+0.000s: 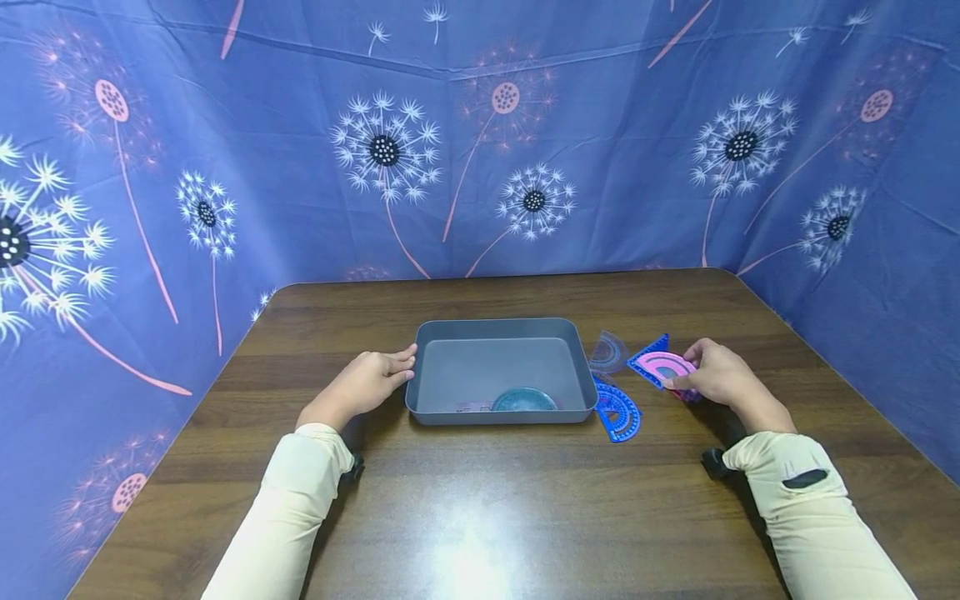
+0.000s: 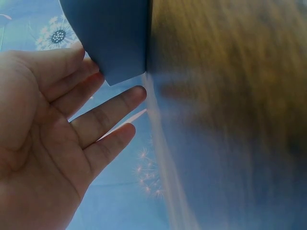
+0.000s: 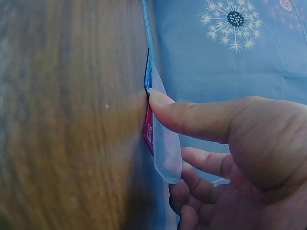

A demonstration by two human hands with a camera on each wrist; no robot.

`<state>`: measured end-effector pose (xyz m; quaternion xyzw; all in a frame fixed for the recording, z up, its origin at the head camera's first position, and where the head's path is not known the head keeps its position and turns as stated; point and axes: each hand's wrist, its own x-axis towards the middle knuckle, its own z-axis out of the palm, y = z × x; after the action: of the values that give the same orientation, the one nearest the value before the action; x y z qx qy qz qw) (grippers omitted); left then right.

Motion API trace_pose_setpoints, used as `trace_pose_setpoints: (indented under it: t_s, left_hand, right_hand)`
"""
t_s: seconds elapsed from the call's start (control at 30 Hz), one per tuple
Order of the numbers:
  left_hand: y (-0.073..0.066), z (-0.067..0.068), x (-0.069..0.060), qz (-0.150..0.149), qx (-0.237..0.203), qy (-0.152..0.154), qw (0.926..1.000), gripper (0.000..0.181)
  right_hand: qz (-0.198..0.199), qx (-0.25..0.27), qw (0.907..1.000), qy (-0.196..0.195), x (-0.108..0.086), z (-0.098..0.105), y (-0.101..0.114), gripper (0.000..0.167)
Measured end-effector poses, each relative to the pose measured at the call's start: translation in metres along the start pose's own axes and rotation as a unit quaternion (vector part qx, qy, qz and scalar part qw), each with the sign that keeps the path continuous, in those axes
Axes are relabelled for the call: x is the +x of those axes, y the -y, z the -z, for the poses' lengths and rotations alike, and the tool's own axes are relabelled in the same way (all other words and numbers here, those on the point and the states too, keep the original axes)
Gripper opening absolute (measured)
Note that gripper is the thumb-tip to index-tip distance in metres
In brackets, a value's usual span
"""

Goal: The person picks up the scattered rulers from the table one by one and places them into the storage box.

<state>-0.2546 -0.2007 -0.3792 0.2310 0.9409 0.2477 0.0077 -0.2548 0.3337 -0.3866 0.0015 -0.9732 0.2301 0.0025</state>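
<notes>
The right hand (image 1: 723, 375) pinches a pink protractor (image 1: 660, 360) between thumb and fingers, gripping it by its right end, near the right side of the tabletop (image 1: 465, 500). In the head view the protractor's long axis runs roughly left to right, its rounded edge toward the far side and its straight edge partly behind the thumb. The right wrist view shows it nearly edge-on, with one red piece (image 3: 149, 132) beside it.

Overlapped by the pink protractor is one blue set square (image 1: 656, 346), one corner pointing left toward the tray. Farther left lie one clear protractor (image 1: 609, 352) and, nearer the person, a blue protractor (image 1: 619, 413) at the tray's right edge; whether more pieces are layered there I cannot tell.

The one grey tray (image 1: 501, 417) has its long axis left to right. Inside, by the near wall, is one teal rounded piece (image 1: 523, 400), with something small and clear beside it, too faint to count. The left hand (image 1: 367, 379), fingers mostly extended, touches the tray's left end. Behind hangs one blue dandelion-print cloth (image 1: 615, 125).
</notes>
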Motion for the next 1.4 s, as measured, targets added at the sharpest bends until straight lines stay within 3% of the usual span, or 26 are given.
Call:
trace_pose_setpoints:
  t_s: [0.2,0.7,1.17,1.3,1.4]
  left_hand:
    - [0.001,-0.001,-0.001,-0.003,0.001,-0.002,1.0,0.038]
    - [0.001,-0.003,-0.002,0.003,-0.001,0.001,1.0,0.037]
    - [0.003,-0.002,-0.001,0.005,-0.009,-0.001,0.9999,0.037]
    - [0.003,-0.001,0.0,0.01,-0.013,0.003,0.9999,0.038]
    - [0.001,0.0,0.0,0.01,-0.015,0.004,0.9998,0.038]
  right_hand:
    - [-0.009,0.016,0.9996,-0.02,-0.001,0.001,0.001,0.056]
    - [0.014,0.05,0.989,-0.139,-0.006,0.002,0.007,0.031]
    - [-0.012,0.044,0.978,-0.204,-0.01,0.004,0.013,0.037]
    - [0.002,0.049,0.9676,-0.248,-0.011,0.004,0.014,0.032]
    - [0.029,0.056,0.9488,-0.31,-0.01,0.003,0.017,0.025]
